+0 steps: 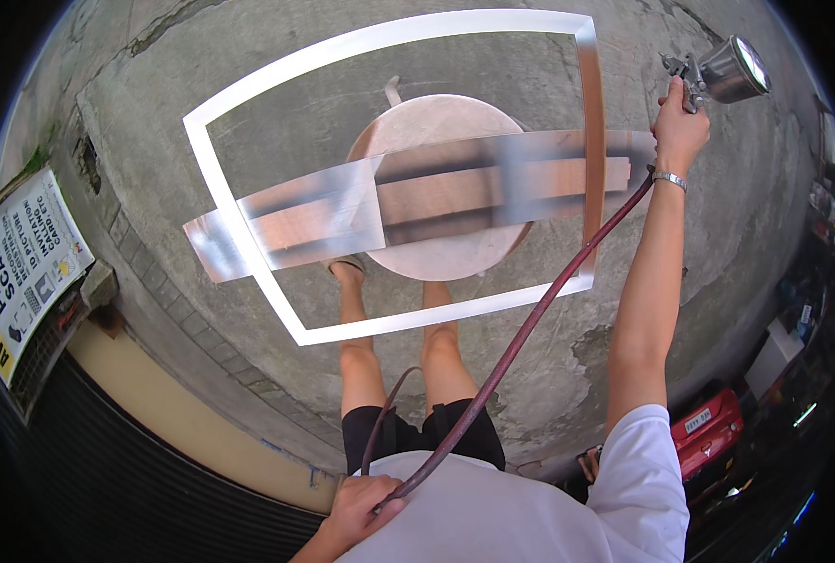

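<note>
Far left, outside the work area: a printed sign (pixel 25 258) fixed above a dark roller shutter (pixel 108 469), beside the kerb of the concrete ground (pixel 249 56).

White rectangular frame (pixel 249 258), flat strip stock, lying across the round wooden stool top (pixel 436 141); its left side overhangs the stool well out over the concrete, its right side runs past the stool's right edge.

Silvery metal strip (pixel 314 211), long and shiny, laid crosswise over the frame and the stool top, its left end reaching beyond the frame's left side, its right end passing under the frame's right bar. A reddish-brown band shows along its middle.

Left hand (pixel 361 507), low at the person's waist, closed around the dark red air hose (pixel 530 319); a loop of hose hangs just below the hand, in front of the black shorts.

The hose rises diagonally over the frame's lower right corner to the right wrist.

Right hand (pixel 678 127), arm stretched forward, closed around the grip of a spray gun (pixel 718 75) with a polished metal cup, held just beyond the right end of the metal strip and the frame's right bar. A metal bracelet (pixel 669 177) circles that wrist.

Lower right: part of a red vehicle (pixel 708 432).
</note>
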The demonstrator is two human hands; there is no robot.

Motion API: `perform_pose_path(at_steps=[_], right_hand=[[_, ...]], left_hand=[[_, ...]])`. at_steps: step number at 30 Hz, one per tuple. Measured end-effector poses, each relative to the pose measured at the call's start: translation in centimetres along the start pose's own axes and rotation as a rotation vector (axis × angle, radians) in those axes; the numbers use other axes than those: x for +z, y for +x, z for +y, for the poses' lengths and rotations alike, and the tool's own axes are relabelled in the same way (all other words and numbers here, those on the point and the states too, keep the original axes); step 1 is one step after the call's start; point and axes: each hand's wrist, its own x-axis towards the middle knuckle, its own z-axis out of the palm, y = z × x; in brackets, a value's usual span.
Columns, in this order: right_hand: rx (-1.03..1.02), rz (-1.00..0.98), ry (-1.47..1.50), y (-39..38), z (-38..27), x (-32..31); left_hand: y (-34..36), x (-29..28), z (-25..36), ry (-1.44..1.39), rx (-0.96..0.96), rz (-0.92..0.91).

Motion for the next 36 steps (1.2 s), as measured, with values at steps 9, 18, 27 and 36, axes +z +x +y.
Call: perform_pose_path(at_steps=[9,18,27,36], right_hand=[[0.112,-0.269,0.232,-8.8,-4.2,2.6],[-0.042,-0.539,0.404,-25.5,-14.1,9.6],[-0.156,-0.698,0.492,-39.8,-23.7,15.0],[-0.28,-0.919,0.648,-50.9,-30.2,16.5]], left_hand=[[-3.8,-1.8,-2.7,-0.015,0.043,0.066],[-12.1,-5.9,-6.6,-0.069,0.059,0.313],[-20.0,-10.4,-11.0,-0.14,0.021,0.477],[-24.2,-11.9,-14.7,-0.2,0.014,0.606]])
